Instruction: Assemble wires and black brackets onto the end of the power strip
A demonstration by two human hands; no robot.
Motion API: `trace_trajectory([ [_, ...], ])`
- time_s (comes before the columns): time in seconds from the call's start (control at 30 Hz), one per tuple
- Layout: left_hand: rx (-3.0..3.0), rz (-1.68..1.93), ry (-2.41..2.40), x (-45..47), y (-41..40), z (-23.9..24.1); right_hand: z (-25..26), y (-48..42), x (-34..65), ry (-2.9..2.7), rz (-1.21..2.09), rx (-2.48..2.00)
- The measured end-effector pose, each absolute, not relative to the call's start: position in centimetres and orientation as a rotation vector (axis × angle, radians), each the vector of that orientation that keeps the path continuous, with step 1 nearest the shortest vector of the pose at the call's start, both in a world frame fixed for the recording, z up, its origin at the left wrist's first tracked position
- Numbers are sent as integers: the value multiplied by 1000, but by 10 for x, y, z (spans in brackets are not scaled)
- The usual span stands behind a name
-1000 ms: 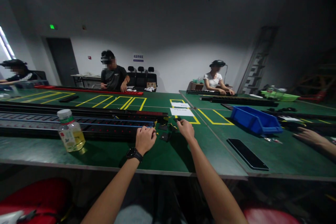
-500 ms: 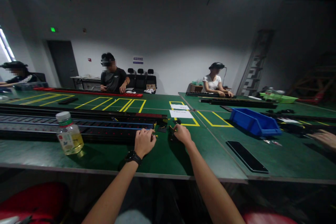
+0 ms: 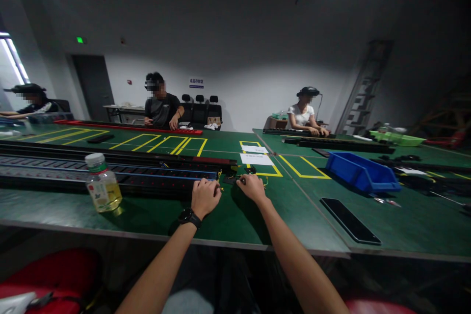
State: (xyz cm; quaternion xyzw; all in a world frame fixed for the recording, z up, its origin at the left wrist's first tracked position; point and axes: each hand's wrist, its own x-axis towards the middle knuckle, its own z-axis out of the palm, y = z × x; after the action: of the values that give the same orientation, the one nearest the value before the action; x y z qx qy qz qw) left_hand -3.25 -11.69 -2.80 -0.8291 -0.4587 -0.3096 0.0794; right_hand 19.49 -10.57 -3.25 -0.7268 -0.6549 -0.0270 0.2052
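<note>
A long black rail (image 3: 158,187) with a row of small red dots and a blue strip lies across the left of the table, its right end before me. My left hand (image 3: 206,197), wearing a black watch, is curled over that end, fingertips closed on its edge. Thin yellow wires (image 3: 220,176) stick out there. Just right of it, my right hand (image 3: 252,188) pinches a small dark part (image 3: 243,181), too small to name. Between my hands and slightly beyond lie small black pieces (image 3: 229,178). Another yellow wire (image 3: 266,182) shows beside the right hand.
A bottle of yellow liquid (image 3: 103,189) stands before the rail. White paper sheets (image 3: 256,159), a blue bin (image 3: 362,176) and a dark phone-like slab (image 3: 349,221) are on the green table (image 3: 294,225). Several people sit across it, among more black rails (image 3: 336,145).
My right hand has turned slightly and drawn its small dark part inward, toward the left hand. The left hand stays at the rail's end. Another person's hand at the far right has gone from view.
</note>
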Motion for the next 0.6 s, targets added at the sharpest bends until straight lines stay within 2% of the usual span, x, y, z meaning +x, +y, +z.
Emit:
trace_trajectory([
  [0.43,-2480,-921,-1377,-32,-117,-29,-28,-110,196,-1836,221,-1936],
  [0.6,-2485,-917,-1390,-32,-118,-28,-22,-114,195,-1725,134,-2148],
])
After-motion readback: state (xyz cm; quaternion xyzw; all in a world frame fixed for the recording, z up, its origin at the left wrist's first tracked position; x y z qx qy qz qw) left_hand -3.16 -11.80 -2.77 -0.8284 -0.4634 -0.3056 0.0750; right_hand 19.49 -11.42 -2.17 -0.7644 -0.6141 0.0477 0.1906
